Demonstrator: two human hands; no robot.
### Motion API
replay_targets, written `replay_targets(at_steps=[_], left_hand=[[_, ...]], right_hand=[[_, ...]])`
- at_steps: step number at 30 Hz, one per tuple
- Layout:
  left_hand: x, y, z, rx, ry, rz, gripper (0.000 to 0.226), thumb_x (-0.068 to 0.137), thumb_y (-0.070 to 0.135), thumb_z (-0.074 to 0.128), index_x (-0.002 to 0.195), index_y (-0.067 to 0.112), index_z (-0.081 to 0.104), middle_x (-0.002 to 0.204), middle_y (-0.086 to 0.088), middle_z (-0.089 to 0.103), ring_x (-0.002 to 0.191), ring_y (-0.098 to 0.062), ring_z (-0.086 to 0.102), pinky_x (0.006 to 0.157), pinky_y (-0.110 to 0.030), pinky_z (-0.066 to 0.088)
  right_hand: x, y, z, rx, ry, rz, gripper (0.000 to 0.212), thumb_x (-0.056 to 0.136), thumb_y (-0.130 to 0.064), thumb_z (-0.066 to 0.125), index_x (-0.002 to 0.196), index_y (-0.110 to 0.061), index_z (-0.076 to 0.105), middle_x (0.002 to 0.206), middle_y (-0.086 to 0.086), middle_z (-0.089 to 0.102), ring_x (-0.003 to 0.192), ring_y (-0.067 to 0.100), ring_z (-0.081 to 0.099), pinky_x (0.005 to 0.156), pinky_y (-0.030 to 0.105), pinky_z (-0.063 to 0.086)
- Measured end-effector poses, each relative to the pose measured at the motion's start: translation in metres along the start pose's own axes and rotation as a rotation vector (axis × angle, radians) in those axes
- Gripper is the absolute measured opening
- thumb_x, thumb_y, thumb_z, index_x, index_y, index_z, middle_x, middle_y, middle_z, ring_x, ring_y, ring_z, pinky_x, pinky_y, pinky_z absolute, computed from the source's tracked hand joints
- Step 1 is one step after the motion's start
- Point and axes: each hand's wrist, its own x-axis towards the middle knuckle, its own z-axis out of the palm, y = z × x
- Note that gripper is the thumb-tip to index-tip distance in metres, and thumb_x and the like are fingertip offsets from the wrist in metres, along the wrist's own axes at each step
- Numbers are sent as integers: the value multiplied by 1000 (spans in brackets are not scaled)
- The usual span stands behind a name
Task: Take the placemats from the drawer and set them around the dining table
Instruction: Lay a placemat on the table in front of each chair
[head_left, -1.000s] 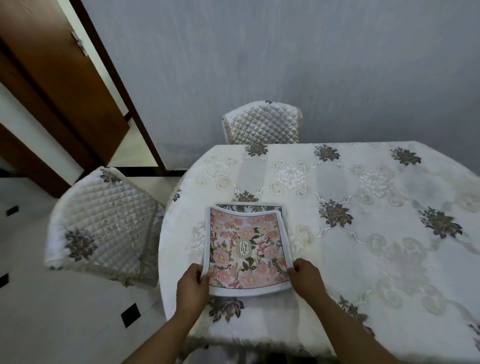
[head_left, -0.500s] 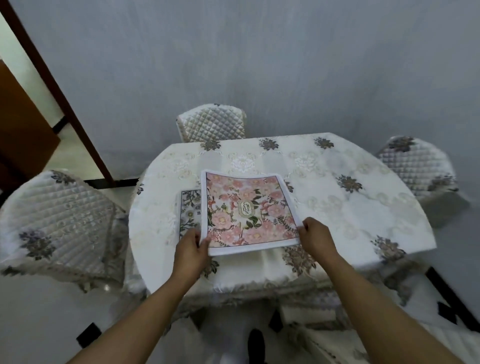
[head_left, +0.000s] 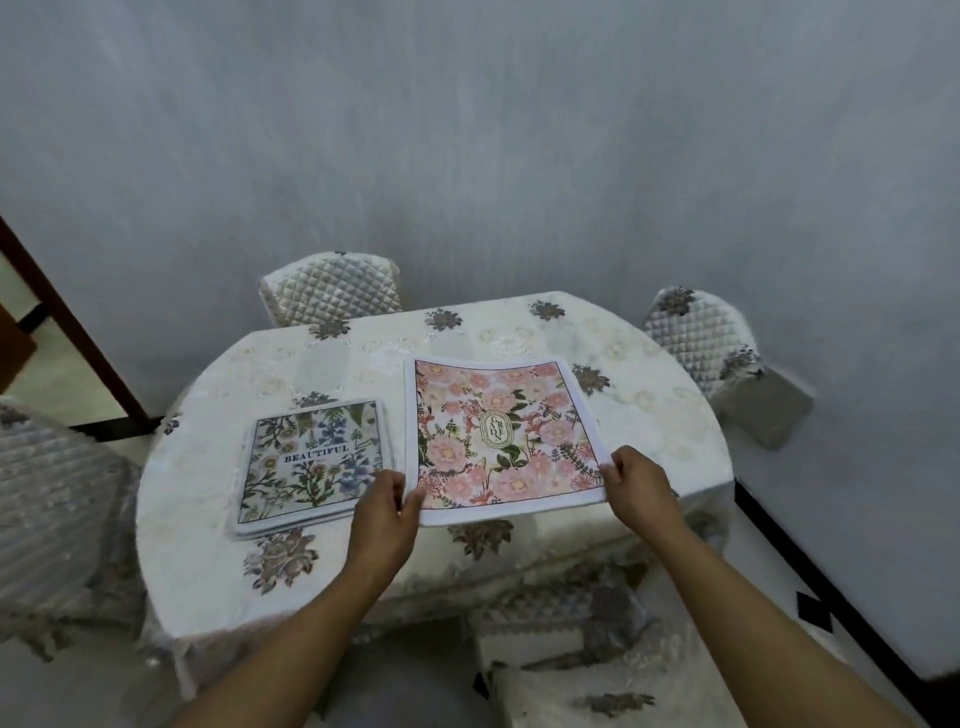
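Placemats: a thin stack topped by a blue-and-green floral cloth mat lies just left of my left hand. Both hands pinch the pink floral mat's near corners, my right hand opposite; it seems light and floppy.

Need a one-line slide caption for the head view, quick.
Both hands, left hand and right hand, hold the pink placemat over the table, beside the "BEAUTIFUL" placemat stack.

Between the left hand and right hand the pink placemat looked like smooth printed cloth, matt, with a white sewn border. Just left of the left hand, the stacked placemats showed the same finish. Beneath them the tablecloth was embroidered fabric with a slight sheen.
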Motion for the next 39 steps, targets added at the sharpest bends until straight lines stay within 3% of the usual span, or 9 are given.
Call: replay_targets(at_steps=[4, 7, 11, 14, 16, 22, 26, 34, 39], left_hand=[[-12, 50, 73, 29, 20, -29, 25, 92, 34, 60, 80, 16, 47, 67, 0, 48, 61, -17, 45, 53, -28, 35], [-17, 80, 109, 47, 27, -55, 26, 92, 37, 59, 82, 17, 47, 68, 2, 49, 61, -11, 45, 50, -26, 33], [-22, 117, 132, 60, 51, -64, 19, 94, 28, 59, 87, 15, 48, 69, 7, 49, 57, -3, 46, 45, -15, 30], [-16, 127, 139, 65, 67, -96, 17, 95, 25, 57, 88, 13, 48, 69, 7, 48, 54, -2, 46, 44, -15, 35], [-9, 121, 143, 104, 67, -121, 17, 95, 29, 57, 89, 16, 48, 72, 6, 49, 59, -6, 47, 46, -16, 27], [22, 85, 150, 112, 83, -176, 18, 93, 31, 59, 86, 19, 48, 75, 2, 54, 65, -13, 49, 53, -28, 32], [45, 60, 163, 127, 64, -205, 17, 93, 29, 58, 83, 17, 49, 75, 1, 56, 67, -17, 53, 54, -30, 38], [83, 9, 213, 157, 19, -217, 22, 93, 30, 57, 79, 17, 46, 71, 2, 52, 66, -17, 50, 52, -31, 33], [95, -23, 252, 188, -13, -301, 24, 93, 32, 57, 75, 21, 44, 70, 1, 54, 59, -16, 57, 53, -35, 47]], right_hand=[[33, 75, -34, 29, -29, 18, 24, 93, -19, 57, 74, -10, 45, 70, 11, 53, 76, 37, 58, 65, 38, 39], [55, 113, -55, 19, -41, -24, 25, 92, -17, 58, 74, -9, 44, 69, 10, 49, 75, 36, 55, 63, 37, 34], [81, 141, -70, 18, -86, -42, 25, 94, -18, 56, 74, -8, 44, 68, 10, 50, 70, 32, 50, 62, 37, 33], [97, 146, -69, 23, -110, -67, 23, 95, -20, 54, 76, -8, 47, 71, 12, 53, 72, 34, 52, 62, 38, 36], [104, 143, -64, 21, -128, -77, 23, 96, -22, 53, 77, -9, 47, 72, 10, 53, 73, 33, 53, 62, 37, 36], [124, 129, -36, -24, -156, -103, 22, 97, -21, 52, 78, -12, 46, 71, 6, 51, 72, 32, 52, 60, 35, 34], [141, 125, -8, -85, -179, -100, 20, 98, -21, 50, 80, -11, 47, 75, 6, 51, 69, 29, 50, 60, 34, 35], [183, 156, 65, -112, -244, -67, 20, 98, -20, 49, 81, -8, 48, 76, 7, 52, 70, 28, 50, 60, 33, 33], [198, 190, 112, -111, -331, -22, 21, 99, -22, 47, 82, -10, 47, 81, 8, 54, 70, 23, 46, 62, 33, 33]])
